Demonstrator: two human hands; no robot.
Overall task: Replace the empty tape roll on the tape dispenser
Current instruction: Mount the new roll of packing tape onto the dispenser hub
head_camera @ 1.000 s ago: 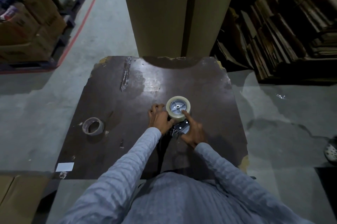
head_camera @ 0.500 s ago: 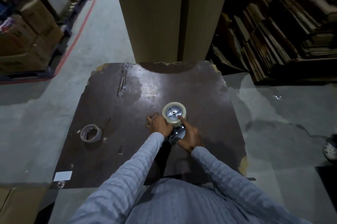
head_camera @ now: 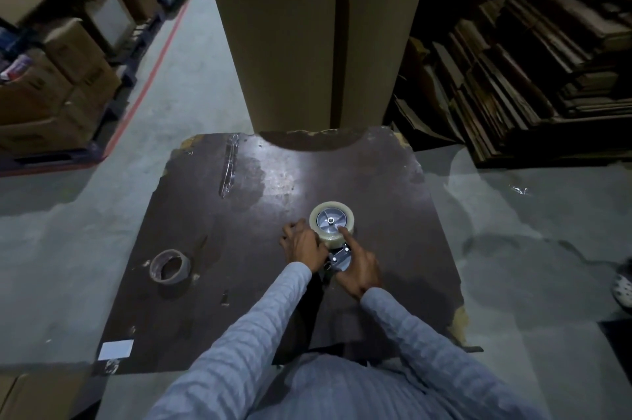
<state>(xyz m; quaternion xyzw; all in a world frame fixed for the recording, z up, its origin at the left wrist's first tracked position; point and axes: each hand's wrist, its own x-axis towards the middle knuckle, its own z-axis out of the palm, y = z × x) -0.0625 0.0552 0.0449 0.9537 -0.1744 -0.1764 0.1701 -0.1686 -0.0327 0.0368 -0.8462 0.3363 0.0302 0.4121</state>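
Note:
A full clear tape roll [head_camera: 323, 235] sits on the grey hub [head_camera: 331, 220] of the tape dispenser [head_camera: 338, 257], which lies flat on the dark board table [head_camera: 273, 180]. My left hand [head_camera: 302, 245] presses against the roll's left side with fingers curled around it. My right hand [head_camera: 359, 264] rests on the dispenser body, its index finger stretched onto the hub. The empty tape core [head_camera: 170, 265], a thin brownish ring, lies on the table to the left, apart from both hands.
A tall cardboard sheet [head_camera: 318, 33] stands at the table's far edge. A strip of clear tape [head_camera: 229, 164] sticks to the table at the back left. A white label [head_camera: 115, 349] lies at the front left corner. Boxes [head_camera: 58, 53] stack left, flattened cardboard [head_camera: 533, 53] right.
The view has shifted slightly; the hands stay on the roll and dispenser. My right index finger has slid a little further onto the hub.

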